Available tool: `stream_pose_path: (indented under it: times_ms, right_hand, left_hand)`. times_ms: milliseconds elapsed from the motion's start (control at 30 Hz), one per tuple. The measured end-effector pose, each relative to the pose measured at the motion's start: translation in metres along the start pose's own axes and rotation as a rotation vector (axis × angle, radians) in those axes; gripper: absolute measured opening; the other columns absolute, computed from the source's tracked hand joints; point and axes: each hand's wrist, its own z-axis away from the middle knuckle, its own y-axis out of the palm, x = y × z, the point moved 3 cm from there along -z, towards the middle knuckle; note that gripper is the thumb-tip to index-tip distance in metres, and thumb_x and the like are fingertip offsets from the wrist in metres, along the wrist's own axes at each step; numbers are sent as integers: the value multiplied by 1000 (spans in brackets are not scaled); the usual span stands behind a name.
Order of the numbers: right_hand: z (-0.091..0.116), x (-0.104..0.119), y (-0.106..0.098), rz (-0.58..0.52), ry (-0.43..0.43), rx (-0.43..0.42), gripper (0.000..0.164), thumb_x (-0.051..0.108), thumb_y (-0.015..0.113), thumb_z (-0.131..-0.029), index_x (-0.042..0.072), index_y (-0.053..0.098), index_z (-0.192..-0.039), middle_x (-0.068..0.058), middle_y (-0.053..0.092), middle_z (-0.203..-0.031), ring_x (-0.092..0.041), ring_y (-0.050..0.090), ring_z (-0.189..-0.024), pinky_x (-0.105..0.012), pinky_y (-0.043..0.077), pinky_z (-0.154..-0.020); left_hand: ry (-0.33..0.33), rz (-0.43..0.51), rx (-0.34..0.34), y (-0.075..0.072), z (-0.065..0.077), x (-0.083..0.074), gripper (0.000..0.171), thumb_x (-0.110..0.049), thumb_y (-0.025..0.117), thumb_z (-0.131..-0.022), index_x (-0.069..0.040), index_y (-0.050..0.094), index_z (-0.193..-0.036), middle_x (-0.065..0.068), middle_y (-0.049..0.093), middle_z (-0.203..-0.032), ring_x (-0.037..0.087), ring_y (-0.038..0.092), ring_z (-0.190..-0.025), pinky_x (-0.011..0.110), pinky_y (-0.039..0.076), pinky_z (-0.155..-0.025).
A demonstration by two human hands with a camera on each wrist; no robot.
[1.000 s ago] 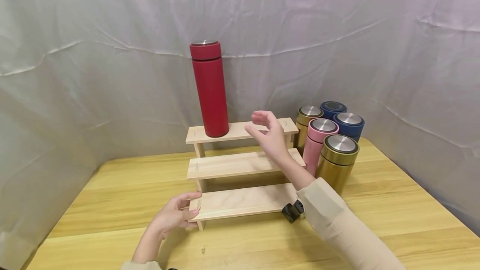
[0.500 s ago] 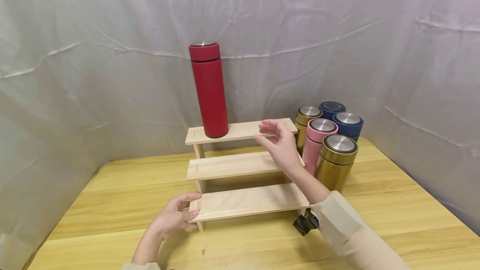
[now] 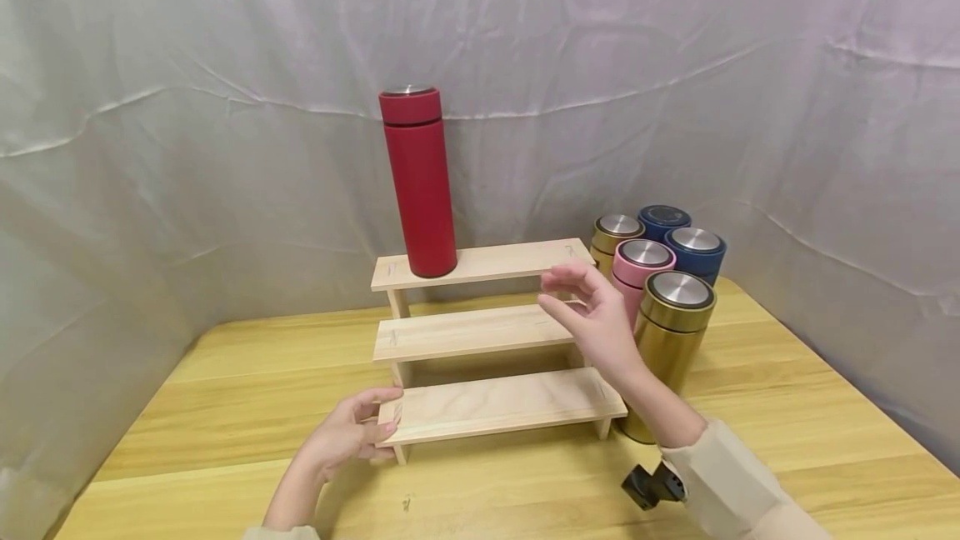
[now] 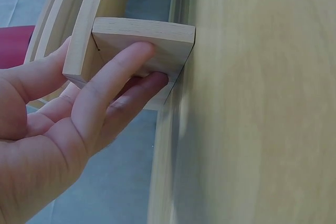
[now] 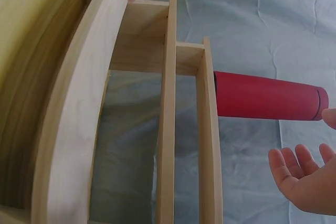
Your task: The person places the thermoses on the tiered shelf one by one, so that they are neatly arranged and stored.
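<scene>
A three-tier wooden display stand stands on the table. My left hand grips the left end of its lowest board; in the left wrist view the thumb lies along the board and fingertips press the leg beneath. On the left part of the top board a tall red thermos stands upright. My right hand hovers near the right end of the middle board with loosely bent fingers and nothing in them. Right beyond it are a pink thermos and a gold thermos.
Behind those two, another gold thermos and two blue thermoses stand close together at the right of the stand. Grey cloth hangs behind the wooden table. A small black device sits at my right cuff.
My right hand has drawn back from the top board, moving right and toward me. The left hand keeps its grip, and the red thermos stays in place.
</scene>
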Motion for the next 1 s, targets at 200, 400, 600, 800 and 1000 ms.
stream_pose_path:
  times_ms: [200, 400, 600, 800, 1000]
  right_hand:
    - [12, 3, -8, -3, -23, 25, 28, -8, 61, -79, -9, 51, -106, -2, 60, -98, -17, 56, -92, -22, 50, -76]
    - [23, 4, -15, 23, -51, 33, 24, -8, 60, -80, -10, 52, -102, -8, 60, -97, -15, 57, -91, -21, 50, -76]
    - [34, 4, -22, 39, -69, 29, 21, -9, 60, -79, -9, 54, -99, -8, 62, -95, -14, 57, -90, -20, 51, -73]
    - [44, 6, -32, 12, -102, 27, 21, -13, 59, -77, -11, 54, -98, -14, 61, -94, -15, 59, -88, -20, 51, -72]
    - [53, 8, -41, -34, -147, 29, 21, -18, 56, -77, -14, 53, -97, -13, 62, -93, -13, 60, -85, -19, 50, -73]
  left_hand:
    - [3, 1, 10, 0, -1, 0, 55, -2, 55, -85, 15, 26, -129, 43, 12, -131, 34, 51, -100, 48, 49, -77]
    - [3, 2, 16, 0, 0, 0, 56, -3, 56, -86, 15, 25, -129, 43, 13, -130, 32, 51, -99, 49, 49, -77]
    - [-7, 19, 8, 0, 0, 1, 54, 1, 54, -85, 14, 26, -129, 43, 11, -130, 26, 54, -91, 48, 50, -77]
    - [-8, 20, 2, 0, -2, 2, 53, 2, 54, -85, 15, 27, -129, 42, 17, -128, 24, 55, -87, 47, 50, -76]
    - [-11, 23, 1, 0, -2, 1, 53, 2, 54, -85, 15, 27, -129, 42, 19, -127, 25, 56, -87, 47, 50, -76]
